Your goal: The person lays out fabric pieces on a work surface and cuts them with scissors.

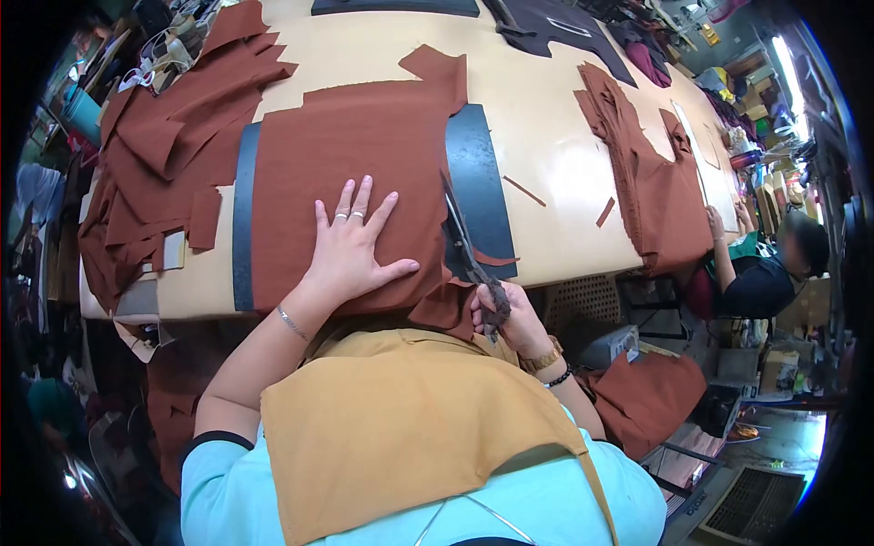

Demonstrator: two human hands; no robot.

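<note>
Spread flat on the rust-brown fabric (355, 136) is my left hand (353, 246), its fingers apart and pressing the cloth down. Under the fabric lies a dark blue-grey board (482, 173), showing at both sides. My right hand (512, 318) is closed around the wrapped handles of large scissors (466, 241). Their blades point away from me along the fabric's right edge. A narrow cut strip (494, 259) curls out beside the blades, and a bunched fold of the fabric (446, 305) hangs at the table's front edge near my right hand.
More rust-brown pieces (182, 136) are heaped at the left, and a long stack (637, 173) lies at the right. Two thin scraps rest on the table (555, 232). Dark garments (574, 27) lie at the back. A co-worker (765, 273) sits at the right edge.
</note>
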